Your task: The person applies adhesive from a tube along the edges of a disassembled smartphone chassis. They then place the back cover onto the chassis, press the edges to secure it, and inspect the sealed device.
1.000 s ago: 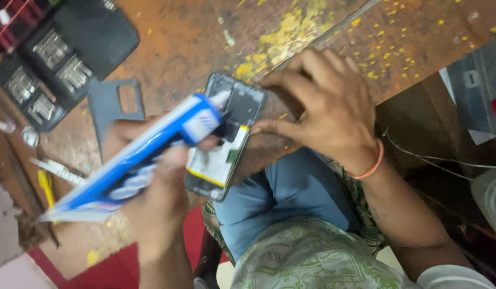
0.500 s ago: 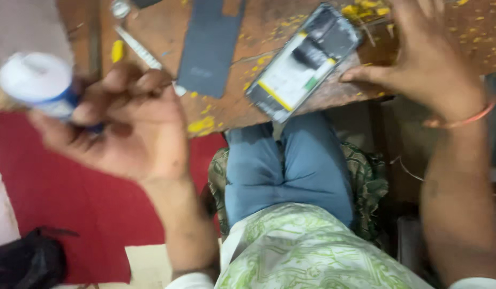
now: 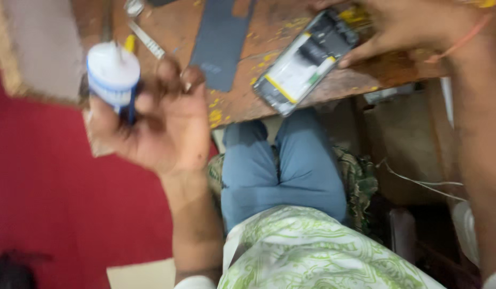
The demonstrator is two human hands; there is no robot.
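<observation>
down from the head camera, the opened phone (image 3: 304, 61) serves as the landmark: it lies tilted on the worn wooden table (image 3: 366, 80), back cover off, its pale battery with a yellow strip and dark upper parts showing, one lower corner reaching the table's near edge.

right of the phone and touching its upper end, the right hand (image 3: 403, 24) rests on the table with fingers spread and loosely curved, a fingertip against the phone's side; it presses or steadies the phone rather than closing around it. an orange band (image 3: 457, 37) circles that wrist.

well left of the phone, off the table edge and over the red floor (image 3: 50, 203), the left hand (image 3: 157, 126) is raised palm toward the camera, fingers curled about a white tube (image 3: 113, 72) with blue bands, seen end-on; the grip is blurred but the tube is clearly held.

just left of the phone lies a dark grey back cover (image 3: 221, 43), flat on the table, apart from the phone. further left of that, near the tube's top, a thin metal tool (image 3: 146, 38) and a small yellow piece (image 3: 129, 43) lie on the wood. yellow flecks are scattered on the table around the phone.

below the phone, the person's blue trousers (image 3: 280, 166) and a green-patterned white shirt (image 3: 312, 251) fill the lower middle.
</observation>
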